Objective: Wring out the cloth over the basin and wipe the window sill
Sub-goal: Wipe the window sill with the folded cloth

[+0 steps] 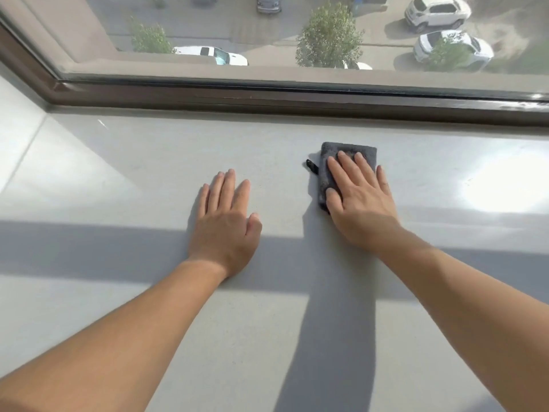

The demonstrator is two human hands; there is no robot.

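Observation:
A folded dark grey cloth [326,173] lies flat on the pale grey window sill [148,179], with a small black loop sticking out at its left edge. My right hand [361,200] presses flat on top of the cloth, fingers spread and pointing toward the window. My left hand [227,224] rests palm down on the bare sill to the left of the cloth, fingers together, holding nothing. The basin is not in view.
A dark brown window frame [297,99] runs along the back of the sill, with glass above it. A white side wall [17,138] closes the sill at the left. Shadow bands cross the sill.

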